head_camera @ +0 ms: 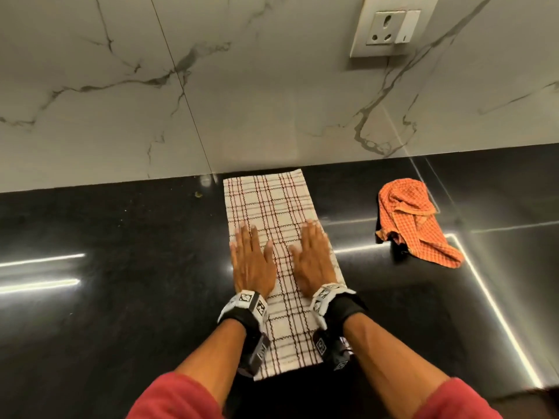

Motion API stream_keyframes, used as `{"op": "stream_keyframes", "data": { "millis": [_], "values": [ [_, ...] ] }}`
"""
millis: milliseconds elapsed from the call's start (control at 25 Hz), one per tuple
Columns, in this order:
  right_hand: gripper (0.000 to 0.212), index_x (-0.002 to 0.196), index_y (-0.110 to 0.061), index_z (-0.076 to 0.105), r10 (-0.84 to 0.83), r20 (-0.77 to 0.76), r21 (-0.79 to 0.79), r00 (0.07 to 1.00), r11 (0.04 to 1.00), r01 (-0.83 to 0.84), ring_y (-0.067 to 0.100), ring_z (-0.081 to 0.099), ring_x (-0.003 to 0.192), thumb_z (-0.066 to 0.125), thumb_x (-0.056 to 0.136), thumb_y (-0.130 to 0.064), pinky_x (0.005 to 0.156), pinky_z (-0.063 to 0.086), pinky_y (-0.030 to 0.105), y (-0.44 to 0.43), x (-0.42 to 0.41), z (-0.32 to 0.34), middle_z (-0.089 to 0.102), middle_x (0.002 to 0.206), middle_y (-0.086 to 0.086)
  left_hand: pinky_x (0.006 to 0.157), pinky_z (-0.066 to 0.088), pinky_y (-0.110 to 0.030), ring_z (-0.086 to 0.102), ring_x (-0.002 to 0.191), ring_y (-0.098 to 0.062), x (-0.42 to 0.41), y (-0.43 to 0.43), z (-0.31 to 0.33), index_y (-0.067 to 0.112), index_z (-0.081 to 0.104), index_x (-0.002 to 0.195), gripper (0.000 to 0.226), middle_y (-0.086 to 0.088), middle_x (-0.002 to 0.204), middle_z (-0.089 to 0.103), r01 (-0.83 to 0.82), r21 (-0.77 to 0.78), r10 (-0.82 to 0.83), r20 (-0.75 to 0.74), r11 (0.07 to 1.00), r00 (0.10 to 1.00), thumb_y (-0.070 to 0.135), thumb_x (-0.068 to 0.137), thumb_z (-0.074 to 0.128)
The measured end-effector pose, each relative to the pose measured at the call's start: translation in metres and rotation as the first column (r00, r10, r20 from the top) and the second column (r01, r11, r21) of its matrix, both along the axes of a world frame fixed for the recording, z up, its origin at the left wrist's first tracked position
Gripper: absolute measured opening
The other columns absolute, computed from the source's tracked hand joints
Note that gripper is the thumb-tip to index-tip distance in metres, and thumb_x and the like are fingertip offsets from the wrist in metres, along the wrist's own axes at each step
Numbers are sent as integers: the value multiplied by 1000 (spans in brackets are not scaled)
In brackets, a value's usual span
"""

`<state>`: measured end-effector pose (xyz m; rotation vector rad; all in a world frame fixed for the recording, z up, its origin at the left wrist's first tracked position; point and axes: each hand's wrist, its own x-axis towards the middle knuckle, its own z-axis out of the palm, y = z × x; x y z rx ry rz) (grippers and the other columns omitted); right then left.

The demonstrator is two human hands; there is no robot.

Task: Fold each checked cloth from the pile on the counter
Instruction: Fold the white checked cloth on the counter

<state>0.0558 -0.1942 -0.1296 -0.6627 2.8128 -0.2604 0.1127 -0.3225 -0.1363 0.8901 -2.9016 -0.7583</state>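
Both your left hand (252, 261) and right hand (311, 258) pressed flat on the white checked cloth (269, 201), fingers straight and slightly apart, probably to smooth its fold, while the crumpled orange cloth (414, 222) lay right of it on the counter (121, 297).

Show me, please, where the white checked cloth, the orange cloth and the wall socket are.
white checked cloth (269, 204), head view, on its far half.
orange cloth (414, 219), head view, on the middle of the crumpled heap.
wall socket (390, 27), head view, on its white faceplate.
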Motion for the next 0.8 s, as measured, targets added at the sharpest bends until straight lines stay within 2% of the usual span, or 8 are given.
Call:
{"op": "stream_keyframes", "data": {
  "millis": [160, 240, 320, 360, 440, 520, 640, 800],
  "values": [
    [62, 154, -5, 9, -237, 33, -136, 971, 962, 239, 32, -9, 151, 27, 104, -37, 123, -2, 51, 31, 2, 10, -6, 164, 14, 121, -8, -48, -10, 150, -25, -2, -4, 8, 11, 7, 155, 67, -11, 163, -3, -67, -41, 69, 30, 997, 997, 50, 101, 11],
    [62, 152, -1, 16, -17, -34, -117, 999, 993, 13, 36, -7, 150, 33, 102, -34, 121, -1, 55, 18, 23, 10, -5, 163, 17, 120, -11, -46, -10, 150, -25, 8, 19, 10, 13, 4, 155, 68, -10, 162, -6, -19, -95, 18, -11, 995, 1000, 52, 99, 3],
    [71, 154, -10, -8, 282, -14, 17, 959, 959, -282, 31, -19, 148, 26, 100, -43, 121, -6, 53, 14, 42, 1, -18, 161, 13, 119, -13, -43, -13, 150, -22, 27, 42, 2, 17, 0, 155, 66, -7, 162, -12, 113, -127, -113, 1, 986, 994, 51, 98, -1],
    [69, 152, -14, -15, 291, -29, 57, 956, 956, -289, 29, -23, 146, 22, 101, -43, 120, -10, 51, 19, 41, -2, -20, 161, 12, 120, -12, -43, -14, 150, -21, 36, 45, -3, 18, 0, 156, 66, -7, 162, -12, 139, -129, -137, 30, 982, 990, 51, 98, 0],
    [61, 154, -14, -7, 53, -52, 36, 997, 998, -51, 31, -19, 148, 16, 104, -38, 118, -12, 50, 40, 31, -2, -14, 163, 12, 121, -10, -43, -11, 150, -21, 48, 38, -9, 18, 3, 155, 66, -7, 163, -9, 68, -137, -63, 35, 988, 997, 54, 100, 8],
    [61, 155, -10, -3, -173, 39, -84, 984, 981, 176, 29, -15, 150, 16, 105, -40, 122, -9, 46, 62, 33, -2, -11, 164, 11, 122, -6, -45, -10, 150, -24, 59, 26, -8, 13, 4, 155, 70, -9, 163, -8, -33, -135, 41, 55, 990, 998, 56, 100, 10],
    [66, 154, -5, -4, -188, 19, -131, 982, 973, 189, 27, -14, 151, 16, 104, -43, 124, -4, 45, 75, 57, -12, -10, 164, 13, 123, 1, -47, -6, 151, -25, 84, 27, -9, 5, 4, 154, 79, -14, 163, -4, -111, -161, 118, 38, 981, 992, 60, 98, 5],
    [68, 154, -3, -1, -135, -3, -91, 991, 987, 134, 27, -11, 151, 15, 104, -47, 124, -4, 43, 94, 66, -13, -8, 164, 14, 123, -3, -46, -6, 151, -24, 104, 25, -9, 3, 2, 154, 81, -13, 163, -4, -83, -182, 100, 85, 980, 991, 62, 97, 3]
  ]
}}
